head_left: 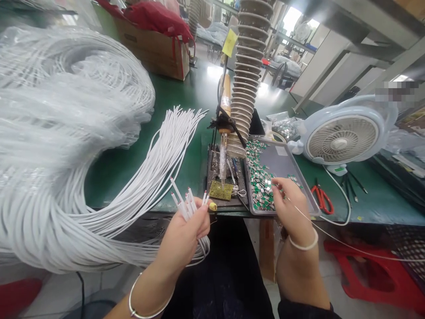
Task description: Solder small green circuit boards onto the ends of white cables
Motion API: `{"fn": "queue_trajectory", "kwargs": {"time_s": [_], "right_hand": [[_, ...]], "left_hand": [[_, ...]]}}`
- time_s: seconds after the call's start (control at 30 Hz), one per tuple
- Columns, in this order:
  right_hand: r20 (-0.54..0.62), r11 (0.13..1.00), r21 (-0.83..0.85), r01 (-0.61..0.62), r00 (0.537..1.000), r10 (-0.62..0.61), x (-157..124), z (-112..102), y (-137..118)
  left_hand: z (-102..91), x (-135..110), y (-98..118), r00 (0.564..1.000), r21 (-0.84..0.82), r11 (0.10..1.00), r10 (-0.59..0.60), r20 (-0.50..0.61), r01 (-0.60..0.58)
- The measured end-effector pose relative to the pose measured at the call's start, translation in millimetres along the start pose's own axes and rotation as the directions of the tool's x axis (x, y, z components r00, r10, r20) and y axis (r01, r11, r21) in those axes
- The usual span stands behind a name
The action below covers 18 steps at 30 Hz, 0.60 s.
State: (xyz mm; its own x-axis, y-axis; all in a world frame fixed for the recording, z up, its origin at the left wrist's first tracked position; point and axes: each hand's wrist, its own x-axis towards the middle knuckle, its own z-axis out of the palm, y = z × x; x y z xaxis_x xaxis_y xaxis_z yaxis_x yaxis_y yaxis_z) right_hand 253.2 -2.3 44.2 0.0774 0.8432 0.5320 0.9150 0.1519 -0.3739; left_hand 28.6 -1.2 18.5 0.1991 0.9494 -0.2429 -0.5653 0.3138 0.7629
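My left hand is closed around a bunch of white cables, whose reddish cut ends point up and away from me. A yellow cover shows at one fingertip of that hand. My right hand is over the near side of a grey tray, fingers pinched together, with a thin solder wire running from it to the right edge. Small metal connectors with green boards lie heaped in the tray beside these fingers. Whether the fingertips also hold a connector is hidden.
A soldering iron hangs tip down over a yellow-green sponge, beside a ribbed duct hose. More white cables spread at left. Red-handled pliers and a fan stand right. A cardboard box sits behind.
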Motion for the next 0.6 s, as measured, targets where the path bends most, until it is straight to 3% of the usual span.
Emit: {"fn": "queue_trajectory", "kwargs": {"time_s": [0.13,0.27,0.37,0.6], "right_hand": [[0.168,0.992,-0.115,0.060,0.985,-0.040,16,11,17],[0.237,0.978,-0.179,0.107,0.970,-0.062,18,18,22],[0.196,0.979,-0.164,0.123,0.976,-0.090,16,16,20],[-0.016,0.980,-0.054,0.190,0.981,-0.191,7,10,10]], "left_hand": [[-0.3,0,-1,0.998,0.056,0.997,-0.057,0.018,0.056],[-0.9,2,-1,0.996,0.046,0.996,-0.080,0.037,0.078],[-1.1,3,0,0.998,0.012,0.999,-0.052,0.041,0.052],[1.0,5,1,1.000,-0.071,0.997,-0.018,0.025,0.019]]}}
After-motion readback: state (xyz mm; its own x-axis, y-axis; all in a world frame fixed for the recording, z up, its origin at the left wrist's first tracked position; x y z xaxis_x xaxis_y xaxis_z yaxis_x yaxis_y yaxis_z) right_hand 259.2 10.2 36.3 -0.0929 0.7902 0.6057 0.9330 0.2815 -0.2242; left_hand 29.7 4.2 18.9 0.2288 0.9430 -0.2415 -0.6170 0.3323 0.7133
